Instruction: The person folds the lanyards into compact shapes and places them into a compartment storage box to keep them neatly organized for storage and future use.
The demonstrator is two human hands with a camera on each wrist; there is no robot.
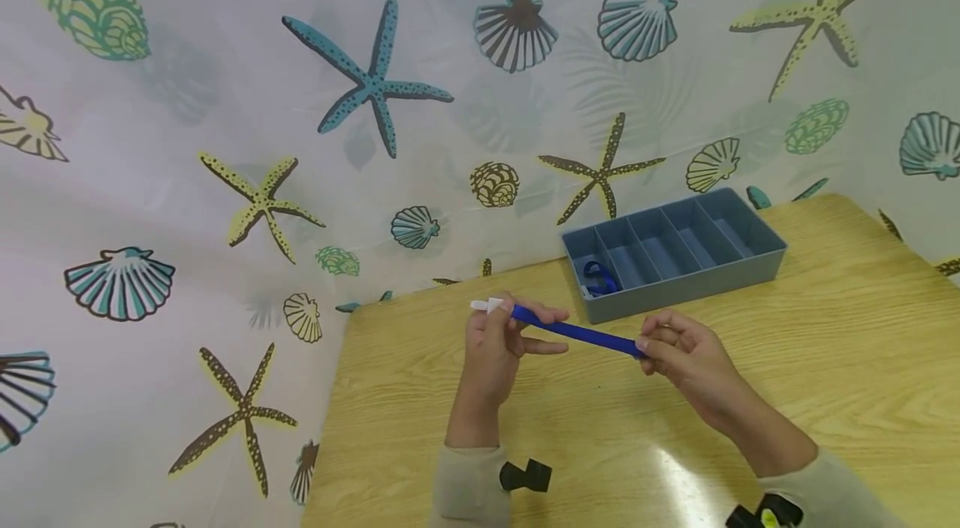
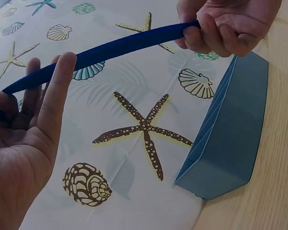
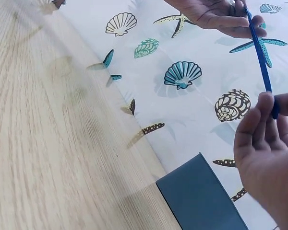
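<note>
A flat blue strap (image 1: 588, 336) with a white plastic end piece (image 1: 487, 305) is stretched between both hands above the table. My left hand (image 1: 495, 353) pinches it beside the white piece, while other fingers of that hand extend along and under the band. At the opposite end, my right hand (image 1: 686, 361) grips the strap between thumb and fingers. In the left wrist view the band (image 2: 120, 46) bows slightly upward. From the right wrist, the right hand (image 3: 269, 139) shows with its fingertips closed around the strap's tip.
A grey-blue tray (image 1: 690, 282) divided into several compartments stands at the back of the wooden table (image 1: 405, 395), just beyond the hands. Its leftmost compartment contains another blue strap (image 1: 600, 278), looped. Behind hangs a white curtain (image 1: 435, 170) printed with shells and starfish.
</note>
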